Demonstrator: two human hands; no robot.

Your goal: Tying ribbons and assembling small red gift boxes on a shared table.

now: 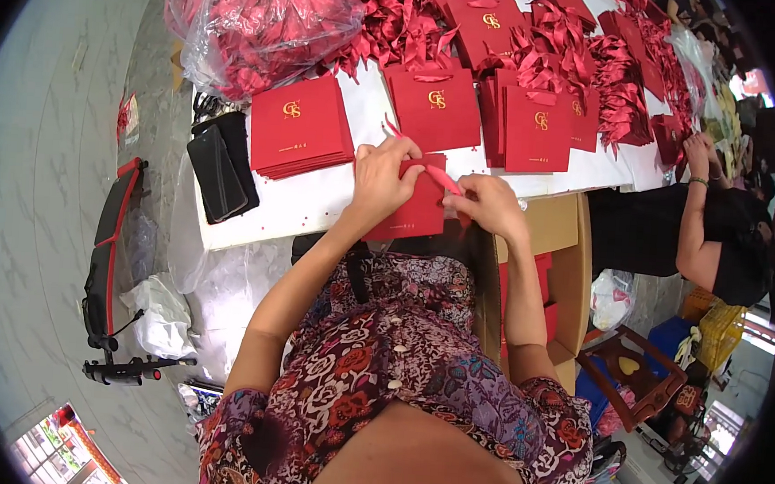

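Left hand [381, 176] and right hand [496, 206] palm-down on red ribbon [444, 181]

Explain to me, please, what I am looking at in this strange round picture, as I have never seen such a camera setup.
There is no machine here: a person works with two bare hands. The single picture comes from the left of two wide fisheye cameras worn on the head, looking down, so straight edges bend near the rim.

The left hand is at the top of a flat red bag, and the right hand pinches a red ribbon there. On the white table lie stacked red bags, more ribbons, a filled plastic bag and a dark phone.
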